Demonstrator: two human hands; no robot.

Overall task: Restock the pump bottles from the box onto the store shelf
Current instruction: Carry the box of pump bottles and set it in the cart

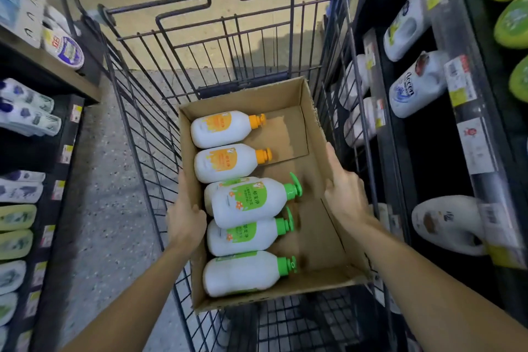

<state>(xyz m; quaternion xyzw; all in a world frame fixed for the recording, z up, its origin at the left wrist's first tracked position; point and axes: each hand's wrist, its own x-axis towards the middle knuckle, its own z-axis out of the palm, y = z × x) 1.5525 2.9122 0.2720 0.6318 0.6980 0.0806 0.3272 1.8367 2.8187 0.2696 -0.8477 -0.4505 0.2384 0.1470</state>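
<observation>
Six bottles (240, 200) lie in the box (314, 240), inside the cart (137, 111). Left hand (185, 218) and right hand (347, 194) grip opposite box walls; we judge lifting level prevents rolling.

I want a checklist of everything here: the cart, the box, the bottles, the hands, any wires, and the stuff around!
Surface: wire cart holds the cardboard box.
Job's things: two orange-cap bottles and four green-cap bottles lie on their sides in the box; one green-cap rests on top of another.
Clutter: nothing seen.
Hands: left hand grips the box's left wall; right hand grips its right wall.
Cables: nothing seen.
Surroundings: stocked shelves on both sides, speckled floor.
</observation>
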